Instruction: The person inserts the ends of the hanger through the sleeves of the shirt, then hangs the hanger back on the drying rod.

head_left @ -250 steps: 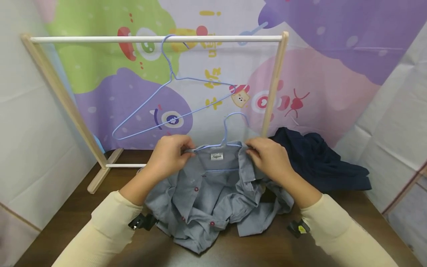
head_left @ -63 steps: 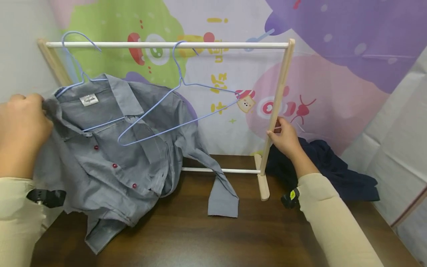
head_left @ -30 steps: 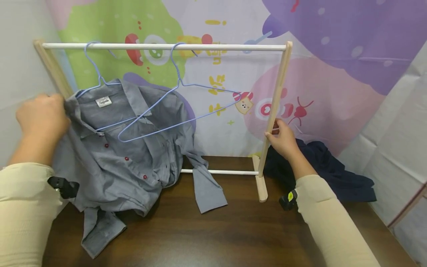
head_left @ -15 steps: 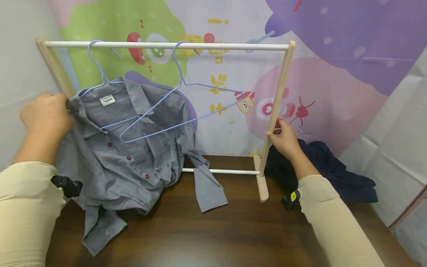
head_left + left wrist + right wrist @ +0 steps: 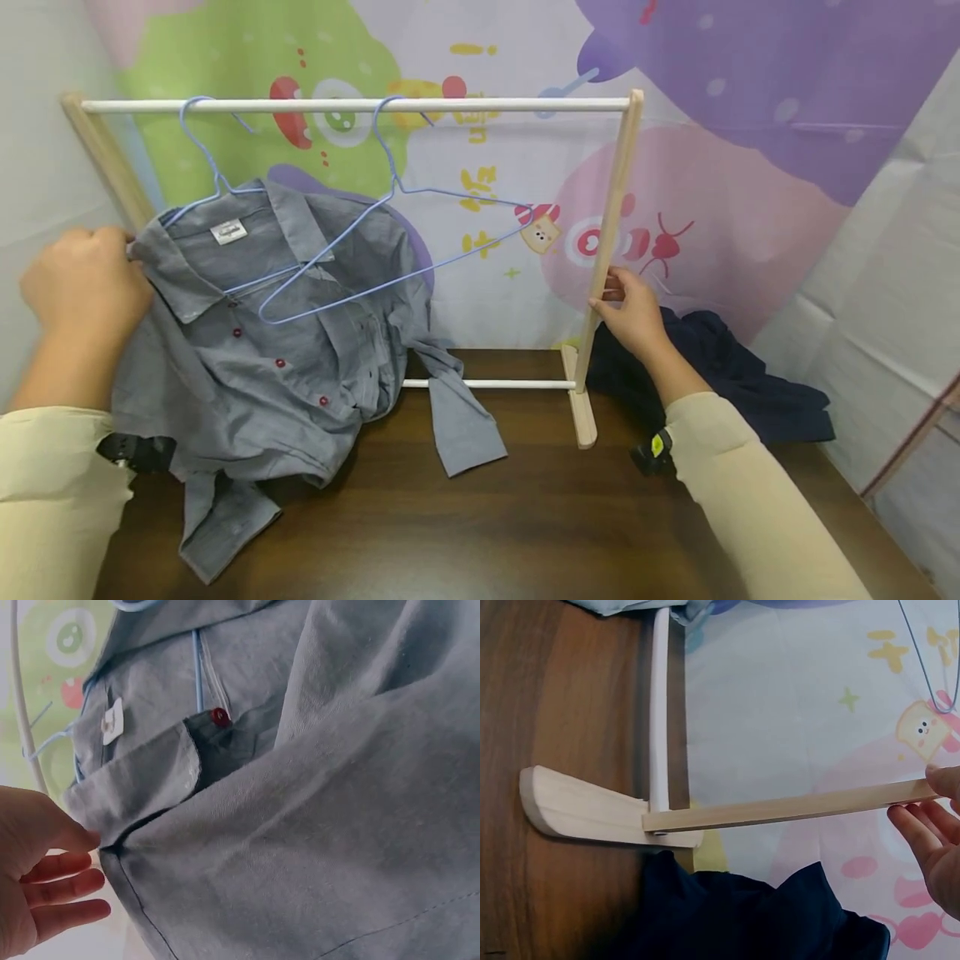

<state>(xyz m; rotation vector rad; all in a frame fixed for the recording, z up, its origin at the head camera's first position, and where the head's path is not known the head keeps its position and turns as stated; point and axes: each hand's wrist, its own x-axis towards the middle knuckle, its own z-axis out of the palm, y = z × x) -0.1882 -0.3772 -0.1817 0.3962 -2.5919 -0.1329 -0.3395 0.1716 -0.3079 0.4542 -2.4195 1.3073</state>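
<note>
A grey shirt [image 5: 247, 367] with red buttons is on a blue wire hanger [image 5: 217, 179] whose hook sits over the white rail at the left. My left hand [image 5: 86, 283] pinches the shirt at its left shoulder, beside the collar; in the left wrist view the thumb presses the cloth while the other fingers [image 5: 67, 889] stand free. With thumb and fingertips my right hand [image 5: 633, 308] grips the right wooden post of the clothes rack [image 5: 611, 208]. A second blue hanger [image 5: 393, 196], bare, hangs mid-rail and overlaps the shirt's front.
A dark navy garment [image 5: 720, 375] lies heaped behind the right forearm. The rack's foot [image 5: 579, 408] stands on the brown table [image 5: 480, 533]. Behind the rack hangs a patterned backdrop [image 5: 495, 317], with pale walls at both sides.
Earlier both hands held the shirt low at its collar. Since then the shirt rose onto the rail and the right hand took the post. Lately the left hand dropped slightly; the collar's left flap now lies flatter.
</note>
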